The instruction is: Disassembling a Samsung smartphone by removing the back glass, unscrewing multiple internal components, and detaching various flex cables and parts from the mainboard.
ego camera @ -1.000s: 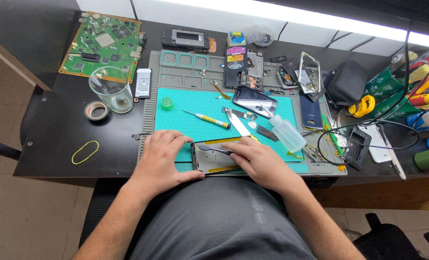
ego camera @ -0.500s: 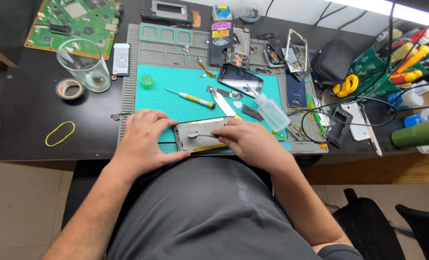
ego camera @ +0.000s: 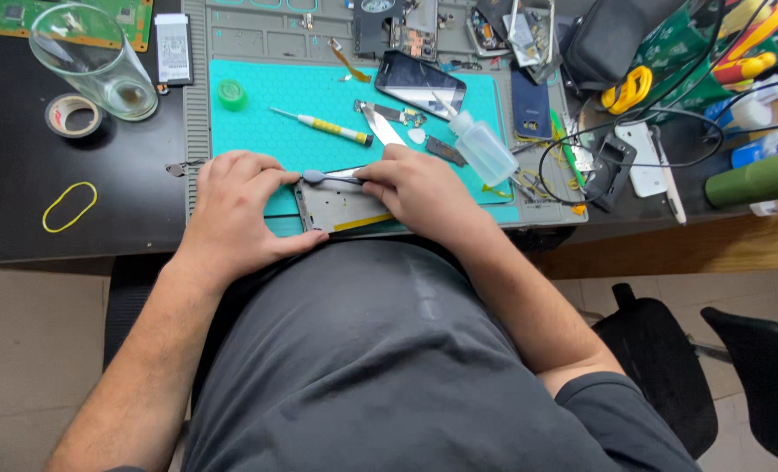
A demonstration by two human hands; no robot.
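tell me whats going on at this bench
A person seated at a cluttered repair bench is working on an opened phone frame lying at the near edge of a teal work mat. The left hand presses flat on the mat beside the frame, steadying it. The right hand holds a thin metal spudger with its rounded tip over the frame's top edge. A yellow-handled screwdriver, a clear squeeze bottle and a dark phone screen lie farther back on the mat.

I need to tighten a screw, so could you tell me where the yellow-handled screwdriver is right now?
In the head view, the yellow-handled screwdriver lies on the teal work mat, just beyond the left hand, between the green cap and the metal blade.
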